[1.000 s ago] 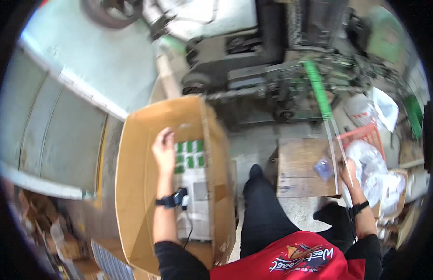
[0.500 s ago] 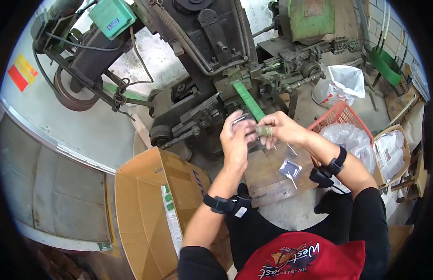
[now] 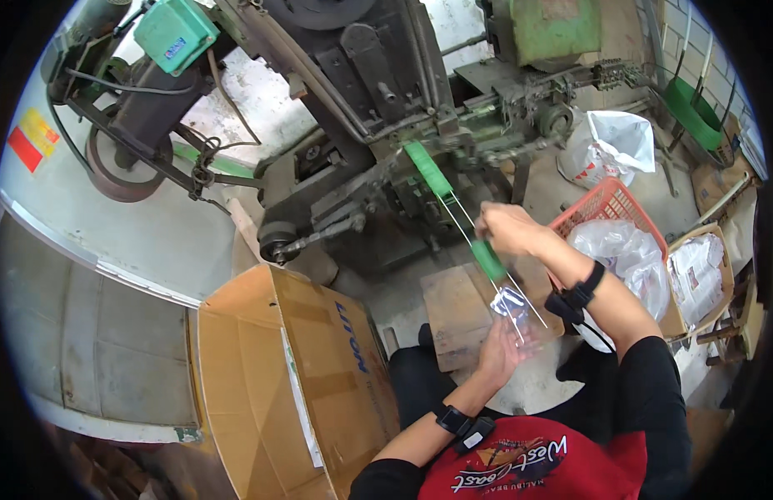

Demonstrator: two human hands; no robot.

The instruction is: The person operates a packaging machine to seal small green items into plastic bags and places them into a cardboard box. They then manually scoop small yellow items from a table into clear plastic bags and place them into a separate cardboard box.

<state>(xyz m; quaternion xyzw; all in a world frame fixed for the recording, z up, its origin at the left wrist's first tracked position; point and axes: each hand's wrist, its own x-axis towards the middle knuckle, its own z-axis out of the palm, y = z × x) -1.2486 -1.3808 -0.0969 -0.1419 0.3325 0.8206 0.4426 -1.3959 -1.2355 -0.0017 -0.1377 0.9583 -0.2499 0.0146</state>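
- Right hand [image 3: 505, 229]: fingers curled beside the rails [image 3: 528, 302]; I cannot tell whether they pinch anything.
- Left hand [image 3: 501, 354]: blurred at the rails' lower ends; grip unclear to me.
- Rails: two.
- Green blocks [image 3: 488, 260]: two, both on the rails.
- Basket [image 3: 611, 202]: one.

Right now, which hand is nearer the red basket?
Right. The right hand is to the left of the red basket; the left hand is farther off, by the white rods' near ends.
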